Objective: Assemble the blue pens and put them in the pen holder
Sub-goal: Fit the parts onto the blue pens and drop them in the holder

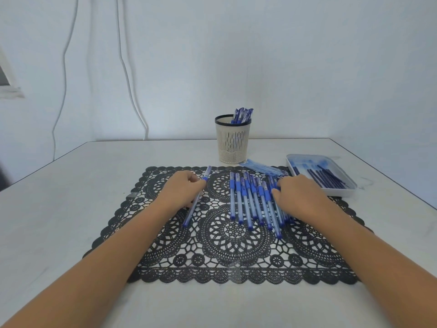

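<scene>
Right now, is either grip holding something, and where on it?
The left grip pinches one pen toward its far end. The right grip lies on the pen row; whether it holds one cannot be told.

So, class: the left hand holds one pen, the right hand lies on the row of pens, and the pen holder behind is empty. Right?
No. The head view shows the pen holder is not empty: several blue pens stand in it, tops above its rim. The left hand does hold one pen, and the right hand does lie on the row of pens.
</scene>
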`<state>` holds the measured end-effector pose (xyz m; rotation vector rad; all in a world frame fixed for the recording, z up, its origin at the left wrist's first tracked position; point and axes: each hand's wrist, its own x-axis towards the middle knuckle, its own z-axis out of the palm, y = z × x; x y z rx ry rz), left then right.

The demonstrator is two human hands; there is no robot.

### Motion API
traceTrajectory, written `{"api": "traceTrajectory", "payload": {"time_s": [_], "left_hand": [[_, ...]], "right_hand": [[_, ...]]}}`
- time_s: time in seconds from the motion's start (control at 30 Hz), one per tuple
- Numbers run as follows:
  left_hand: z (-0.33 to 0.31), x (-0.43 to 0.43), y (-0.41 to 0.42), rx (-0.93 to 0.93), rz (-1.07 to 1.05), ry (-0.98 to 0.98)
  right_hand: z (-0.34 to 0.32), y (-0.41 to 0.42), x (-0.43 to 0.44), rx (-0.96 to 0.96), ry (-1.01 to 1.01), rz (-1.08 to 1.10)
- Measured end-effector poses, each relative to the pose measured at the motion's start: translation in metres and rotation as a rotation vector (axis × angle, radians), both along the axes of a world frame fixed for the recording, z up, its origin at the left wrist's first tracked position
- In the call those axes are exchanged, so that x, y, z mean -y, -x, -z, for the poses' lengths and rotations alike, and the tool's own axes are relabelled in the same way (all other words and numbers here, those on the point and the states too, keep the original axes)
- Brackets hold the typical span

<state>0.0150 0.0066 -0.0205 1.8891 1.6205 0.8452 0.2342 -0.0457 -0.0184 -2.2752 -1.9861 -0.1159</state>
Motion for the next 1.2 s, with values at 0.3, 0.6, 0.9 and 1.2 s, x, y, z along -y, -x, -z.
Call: {"api": "traceTrajectory", "payload": {"time_s": [0.3,0.6,0.9,1.2], "left_hand": [[0.006,0.004,0.000,-0.007,-0.010,-0.051],[0.008,0.004,-0.004,-0.030,0.011,-0.095],[0.011,0.002,0.000,-0.018,0.021,-0.102],[0.005,0.013,0.000,-0.034,0.144,-0.154]], "right_hand": [[0.003,-0.003,-0.004,-0.193,-0.030,-0.025],[0.007,0.002,-0.003,-0.301,-0.018,-0.020],[0.003,0.016,0.003,-0.480,-0.073,-0.212],[0.005,0.017,0.003,-0.500,-0.206,-0.220]]}}
